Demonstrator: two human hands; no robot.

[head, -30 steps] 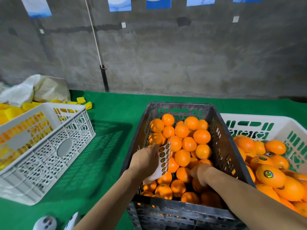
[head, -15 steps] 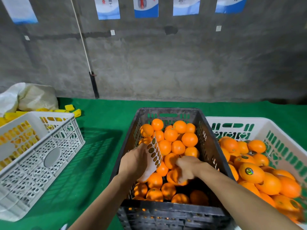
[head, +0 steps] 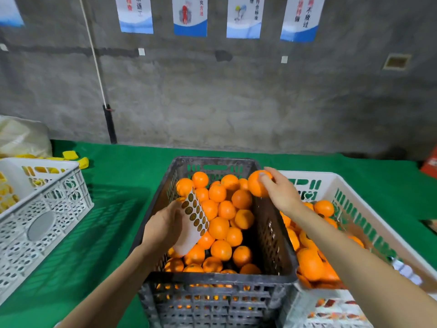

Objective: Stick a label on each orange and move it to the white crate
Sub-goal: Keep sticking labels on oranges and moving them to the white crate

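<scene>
**Q:** What has changed at the orange (head: 259,183)?

**A:** Half a second ago the right hand (head: 280,192) was low in the black crate (head: 217,279), closed on a fruit in the pile. Now it holds that orange up at the crate's far right corner. Its fingers are curled over the top, about level with the rim and just beside the white crate (head: 354,185).

**Q:** Is the orange labelled?

**A:** That cannot be told, as no sticker shows on the visible side. The left hand (head: 163,227) has kept its place over the black crate's left side. It pinches the label sheet (head: 195,218), which carries rows of round stickers.

**Q:** What does this mean for the task?

**A:** The orange appears to be on its way to the white crate, which already holds heaped fruit (head: 309,263). If it is unlabelled, it must meet the sheet first. The remaining oranges (head: 218,227) are many, so the task is likely far from done.

**Q:** What else is around, and what is in the way?

**A:** Only the black crate's right wall lies between the orange and the white crate, and the orange is already at about rim height. A second white crate (head: 45,209) stands well apart to the left on the green counter (head: 113,221). Yellow pieces (head: 71,155) and a pale bag (head: 21,136) lie behind it, clear of the path.
</scene>
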